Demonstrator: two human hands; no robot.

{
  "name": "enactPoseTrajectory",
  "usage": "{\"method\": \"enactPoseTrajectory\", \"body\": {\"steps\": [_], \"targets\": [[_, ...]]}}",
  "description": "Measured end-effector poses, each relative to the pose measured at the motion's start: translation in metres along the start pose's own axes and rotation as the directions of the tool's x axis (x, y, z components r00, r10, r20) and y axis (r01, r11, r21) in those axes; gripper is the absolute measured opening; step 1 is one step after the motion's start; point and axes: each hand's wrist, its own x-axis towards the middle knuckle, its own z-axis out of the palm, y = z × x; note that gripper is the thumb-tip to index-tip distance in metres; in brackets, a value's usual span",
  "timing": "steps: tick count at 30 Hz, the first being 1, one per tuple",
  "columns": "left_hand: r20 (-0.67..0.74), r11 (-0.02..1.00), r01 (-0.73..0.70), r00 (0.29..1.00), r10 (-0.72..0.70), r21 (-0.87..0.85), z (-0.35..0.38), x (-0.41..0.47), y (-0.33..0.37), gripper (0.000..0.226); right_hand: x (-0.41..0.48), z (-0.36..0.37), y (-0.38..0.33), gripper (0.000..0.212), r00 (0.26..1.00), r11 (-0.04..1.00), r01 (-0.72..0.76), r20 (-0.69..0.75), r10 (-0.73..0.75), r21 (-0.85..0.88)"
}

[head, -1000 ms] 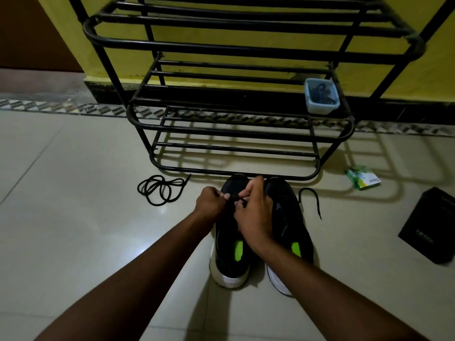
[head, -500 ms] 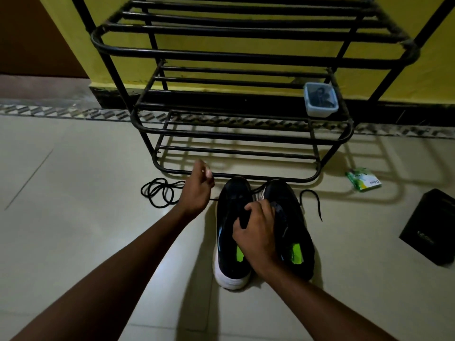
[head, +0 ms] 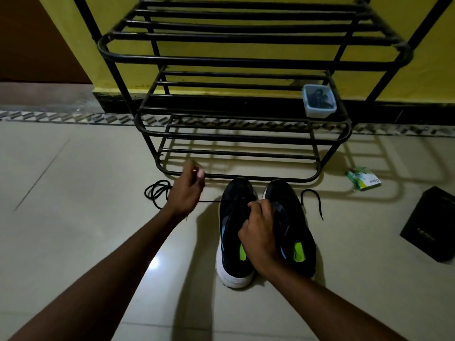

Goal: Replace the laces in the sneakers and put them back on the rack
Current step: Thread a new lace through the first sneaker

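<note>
Two black sneakers with green insoles stand side by side on the floor before the black metal rack (head: 246,62). The left sneaker (head: 234,232) has a white heel. The right sneaker (head: 293,217) is partly hidden by my right hand (head: 261,230), which grips the left sneaker's tongue area. My left hand (head: 188,190) is out to the left of the shoes and pinches a black lace (head: 209,201) stretched taut from the left sneaker. A loose black lace coil (head: 156,193) lies behind that hand. Another lace end (head: 314,200) curls right of the right sneaker.
A small clear container (head: 318,100) holding dark laces sits on the rack's middle shelf at the right. A green packet (head: 363,178) lies on the tiles right of the rack. A black box (head: 430,222) stands at the far right. Yellow wall behind.
My left hand left the shoe and drew the lace out leftward until taut. My right hand slid down onto the left sneaker's tongue.
</note>
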Motion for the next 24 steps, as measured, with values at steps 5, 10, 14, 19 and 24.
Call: {"method": "enactPoseTrajectory", "body": {"steps": [5,10,14,19,24], "targets": [[0.277,0.825,-0.135,0.96,-0.027,0.548,-0.006,-0.009,-0.003,0.024,-0.001,0.002,-0.001,0.037,1.0,1.0,-0.011,-0.027,0.012,0.024],[0.114,0.876,0.241,0.97,-0.213,-0.418,-0.009,-0.013,0.047,0.037,0.002,0.004,0.006,0.034,1.0,0.983,-0.01,0.012,0.008,0.184],[0.18,0.826,0.268,0.962,-0.205,-0.495,-0.01,-0.011,0.062,0.036,0.003,0.007,0.009,0.033,1.0,0.985,0.003,0.019,-0.006,0.175],[0.141,0.891,0.194,0.979,-0.148,-0.41,-0.004,-0.015,0.069,0.034,0.011,-0.003,0.004,0.029,0.996,0.995,0.054,-0.071,-0.047,0.089],[0.093,0.954,0.125,0.99,-0.103,-0.271,-0.003,-0.018,0.077,0.031,0.046,-0.035,0.013,0.059,0.991,0.988,0.002,0.13,0.018,-0.155]]}}
